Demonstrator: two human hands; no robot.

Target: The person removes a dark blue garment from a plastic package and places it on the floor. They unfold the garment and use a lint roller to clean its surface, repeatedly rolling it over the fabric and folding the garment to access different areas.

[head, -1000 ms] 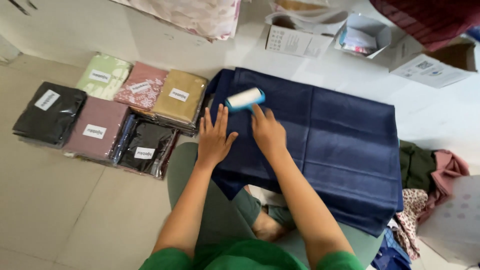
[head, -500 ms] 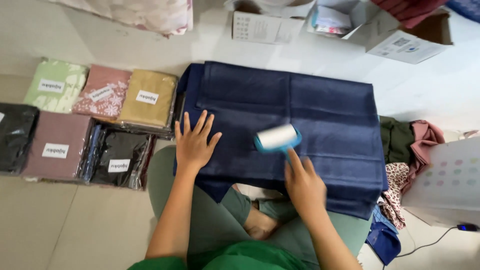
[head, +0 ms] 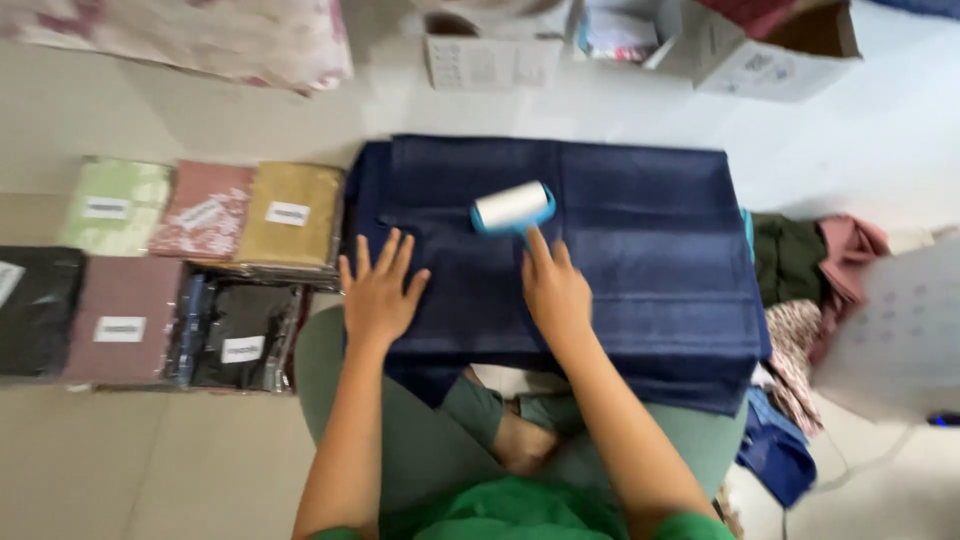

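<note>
Head view: left hand (head: 378, 295) lies spread flat on the navy cloth (head: 640, 250). Right hand (head: 555, 290) apparently grips the lint roller (head: 513, 206), its handle hidden.

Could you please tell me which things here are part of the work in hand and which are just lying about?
In use:
lint roller, in right hand
navy cloth, under left hand

Lying about:
packed fabrics
cardboard boxes
loose clothes

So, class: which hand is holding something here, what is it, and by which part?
The right hand holds a lint roller by its blue handle, roll resting on the navy fabric. The left hand lies flat on the fabric, holding nothing.
</note>
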